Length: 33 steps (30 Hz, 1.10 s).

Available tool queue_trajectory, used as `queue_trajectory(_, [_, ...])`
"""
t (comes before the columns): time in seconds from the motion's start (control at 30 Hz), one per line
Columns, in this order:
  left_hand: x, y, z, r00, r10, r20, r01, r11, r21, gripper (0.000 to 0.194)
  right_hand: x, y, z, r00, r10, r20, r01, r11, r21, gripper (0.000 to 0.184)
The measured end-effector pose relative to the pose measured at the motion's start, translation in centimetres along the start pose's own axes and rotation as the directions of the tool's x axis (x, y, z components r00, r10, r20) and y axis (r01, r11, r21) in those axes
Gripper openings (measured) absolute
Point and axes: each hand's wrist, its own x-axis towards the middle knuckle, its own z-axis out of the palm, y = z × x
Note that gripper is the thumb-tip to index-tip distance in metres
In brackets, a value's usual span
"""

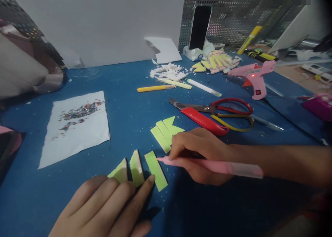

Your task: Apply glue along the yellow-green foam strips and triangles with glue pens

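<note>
The right hand (201, 150) has its fingers closed around a pink marker (218, 167), the tip at one edge of a green strip (156, 171) lying flat on the blue surface (124, 116). The left hand (103, 206) has its fingers stretched out, gripping nothing, the index fingertip at the strip's opposite edge, beside two cut green pieces (136, 167). Red-handled scissors (207, 108) lie beyond.
</note>
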Motion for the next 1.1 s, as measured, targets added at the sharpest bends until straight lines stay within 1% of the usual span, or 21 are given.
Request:
queue_trajectory(0.03, [0.06, -0.03, 0.04, 1.0, -0.001, -0.012, 0.001, 1.0, -0.003, 0.05, 0.13, -0.09, -0.15, 0.998, 0.05, 0.034, -0.049, 0.999, -0.019, 0.002])
queue_trajectory(0.1, [0.21, -0.1, 0.1, 0.999, -0.01, -0.037, 0.01, 1.0, -0.018, 0.05, 0.36, -0.28, -0.4, 0.993, 0.1, 0.065, -0.097, 0.994, -0.05, 0.009])
queue_trajectory(0.2, [0.4, -0.15, 0.07, 0.999, -0.031, -0.031, 0.03, 0.999, -0.028, 0.049, 0.53, -0.34, -0.49, 0.99, 0.126, 0.062, -0.122, 0.99, -0.076, 0.016])
queue_trajectory(0.27, [0.46, -0.15, -0.01, 0.999, -0.031, -0.026, 0.03, 0.999, -0.025, 0.05, 0.53, -0.24, -0.39, 0.991, 0.122, 0.054, -0.118, 0.99, -0.078, 0.017])
queue_trajectory(0.4, [0.38, -0.16, -0.11, 0.999, -0.01, -0.033, 0.009, 1.0, -0.003, 0.054, 0.47, -0.1, -0.24, 0.992, 0.11, 0.054, -0.105, 0.99, -0.095, 0.015])
queue_trajectory(0.5, [0.26, -0.19, -0.02, 1.0, -0.003, -0.031, 0.003, 1.0, -0.004, 0.053, 0.45, -0.16, -0.21, 0.988, 0.13, 0.078, -0.12, 0.985, -0.122, 0.012])
queue_trajectory(0.6, [0.22, -0.2, 0.06, 0.999, -0.012, -0.033, 0.011, 1.0, -0.019, 0.051, 0.4, -0.2, -0.07, 0.983, 0.161, 0.09, -0.146, 0.978, -0.148, 0.005])
queue_trajectory(0.67, [0.27, -0.18, -0.02, 0.999, -0.008, -0.034, 0.007, 1.0, -0.024, 0.048, 0.36, -0.16, 0.09, 0.986, 0.149, 0.081, -0.134, 0.978, -0.161, 0.005])
queue_trajectory(0.77, [0.46, -0.13, -0.27, 1.0, -0.004, -0.031, 0.002, 0.999, -0.041, 0.04, 0.35, -0.07, 0.22, 0.993, 0.09, 0.074, -0.078, 0.984, -0.16, 0.006])
queue_trajectory(0.87, [0.63, -0.14, -0.36, 0.998, -0.025, -0.049, 0.023, 0.998, -0.051, 0.037, 0.37, -0.08, 0.16, 0.994, 0.058, 0.091, -0.043, 0.986, -0.162, 0.013])
queue_trajectory(0.97, [0.68, -0.24, -0.18, 0.998, -0.025, -0.052, 0.023, 0.999, -0.034, 0.042, 0.35, -0.18, 0.04, 0.991, 0.057, 0.119, -0.037, 0.986, -0.165, 0.019])
queue_trajectory(1.1, [0.8, -0.28, -0.11, 0.999, -0.007, -0.045, 0.007, 1.0, -0.004, 0.054, 0.29, -0.21, -0.02, 0.991, 0.037, 0.13, -0.012, 0.982, -0.19, 0.016])
